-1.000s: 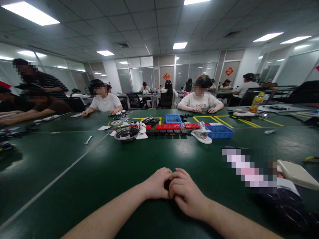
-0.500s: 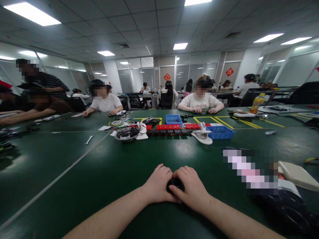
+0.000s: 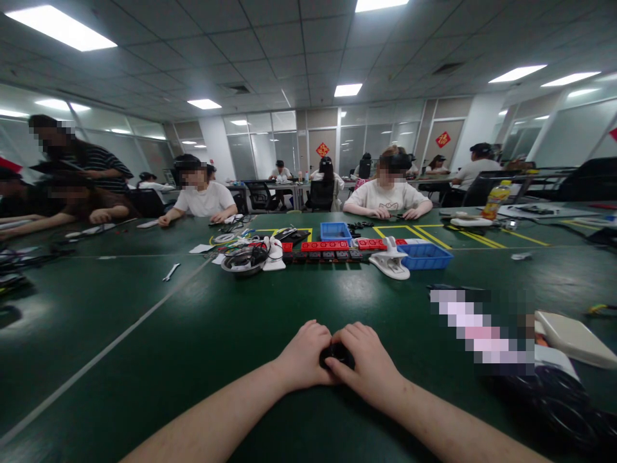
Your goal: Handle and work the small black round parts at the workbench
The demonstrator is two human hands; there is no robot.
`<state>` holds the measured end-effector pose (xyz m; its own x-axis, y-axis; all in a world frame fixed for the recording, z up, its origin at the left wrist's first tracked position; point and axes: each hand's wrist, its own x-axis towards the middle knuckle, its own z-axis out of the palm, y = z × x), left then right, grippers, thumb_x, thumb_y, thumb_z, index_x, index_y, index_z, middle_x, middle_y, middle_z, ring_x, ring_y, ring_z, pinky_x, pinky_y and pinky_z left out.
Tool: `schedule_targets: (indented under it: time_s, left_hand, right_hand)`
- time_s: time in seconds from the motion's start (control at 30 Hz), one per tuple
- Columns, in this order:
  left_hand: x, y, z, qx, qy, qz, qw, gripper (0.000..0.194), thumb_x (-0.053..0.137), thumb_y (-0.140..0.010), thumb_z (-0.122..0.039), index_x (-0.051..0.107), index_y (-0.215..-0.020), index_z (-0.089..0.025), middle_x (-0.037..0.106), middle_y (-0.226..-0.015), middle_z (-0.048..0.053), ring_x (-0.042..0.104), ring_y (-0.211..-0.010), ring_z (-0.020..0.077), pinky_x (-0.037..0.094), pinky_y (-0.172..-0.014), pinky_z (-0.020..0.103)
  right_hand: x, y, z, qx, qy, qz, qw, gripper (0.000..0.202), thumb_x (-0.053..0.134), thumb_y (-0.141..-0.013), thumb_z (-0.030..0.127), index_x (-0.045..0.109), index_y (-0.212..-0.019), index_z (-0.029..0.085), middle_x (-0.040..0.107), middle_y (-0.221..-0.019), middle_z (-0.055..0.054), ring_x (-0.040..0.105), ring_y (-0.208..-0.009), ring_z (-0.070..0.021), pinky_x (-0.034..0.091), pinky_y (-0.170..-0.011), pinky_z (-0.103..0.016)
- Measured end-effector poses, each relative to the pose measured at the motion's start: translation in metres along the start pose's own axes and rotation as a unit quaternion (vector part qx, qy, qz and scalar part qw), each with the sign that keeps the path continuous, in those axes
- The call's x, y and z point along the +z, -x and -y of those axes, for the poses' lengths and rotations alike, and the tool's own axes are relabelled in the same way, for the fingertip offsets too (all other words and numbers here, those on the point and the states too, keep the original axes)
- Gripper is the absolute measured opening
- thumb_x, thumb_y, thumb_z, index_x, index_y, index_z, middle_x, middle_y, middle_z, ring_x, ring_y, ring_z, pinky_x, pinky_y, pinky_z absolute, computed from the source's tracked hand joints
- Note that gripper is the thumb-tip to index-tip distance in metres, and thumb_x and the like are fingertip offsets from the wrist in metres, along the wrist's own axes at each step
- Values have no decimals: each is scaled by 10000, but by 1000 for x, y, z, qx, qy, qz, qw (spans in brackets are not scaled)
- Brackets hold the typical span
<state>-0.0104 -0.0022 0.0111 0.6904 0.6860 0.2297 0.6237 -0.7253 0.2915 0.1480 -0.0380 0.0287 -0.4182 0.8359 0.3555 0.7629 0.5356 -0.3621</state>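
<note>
Black thing [image 3: 338,355] sits between your two hands at the near middle of the table [image 3: 216,308], round-looking, mostly covered, can't tell what it is. Your left hand [image 3: 304,355] is curled round its left side; your right hand [image 3: 370,360] wraps the right, thumb across the near face, fingers bent over the top. Hands meet at the far edge. Probably cupped from both sides to keep it steady, low and close in front of you; can't tell if it touches the table. Wrench [image 3: 171,272] lies far left, well apart. Far middle, a row cuts you off from the co-worker [image 3: 389,196] opposite: bowl [image 3: 242,262] with cables in it, white clip [image 3: 274,254] just beside, red strip [image 3: 325,245], second clip [image 3: 390,260], blue bin [image 3: 429,257]. Smaller bin [image 3: 335,230] is behind the strip, so the strip blocks a straight reach. Right side, coils [image 3: 562,402] and beige case [image 3: 576,337] crowd the space beyond your right forearm. Bottle [image 3: 495,200] stands upright, far right.
</note>
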Motion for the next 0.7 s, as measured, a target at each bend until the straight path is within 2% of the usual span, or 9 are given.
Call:
schedule_targets:
  time_s: [0.2,0.4,0.57,0.7]
  left_hand:
    - [1,-1,5,3,29,12,1000,284,693,-575,-321,543,-769,-178,531,-782,2,489,-775,190,392,-797,316]
    - [4,-2,9,37,48,25,998,259,715,-567,-307,530,-700,-185,524,-785,-22,492,-779,169,385,-781,287]
    - [4,-1,10,58,61,58,995,209,727,-569,-304,562,-646,-199,516,-887,-24,484,-862,182,357,-857,315]
    - [2,-1,11,68,65,77,993,219,730,-569,-293,620,-747,-227,519,-989,-10,467,-953,219,308,-938,366]
  right_hand:
    - [-6,0,2,-54,-31,14,998,226,517,-696,128,568,-903,202,562,-847,-27,468,-844,-186,360,-775,-344]
    - [-5,3,3,-97,-70,4,993,316,450,-579,81,569,-847,198,594,-862,-31,465,-869,-203,360,-826,-387]
    - [-1,6,4,-131,-92,12,987,320,402,-539,45,567,-743,228,625,-831,15,477,-979,-196,194,-1010,-468]
    - [1,6,4,-143,-114,21,983,285,376,-591,10,551,-657,226,635,-776,39,499,-1001,-159,136,-1046,-454]
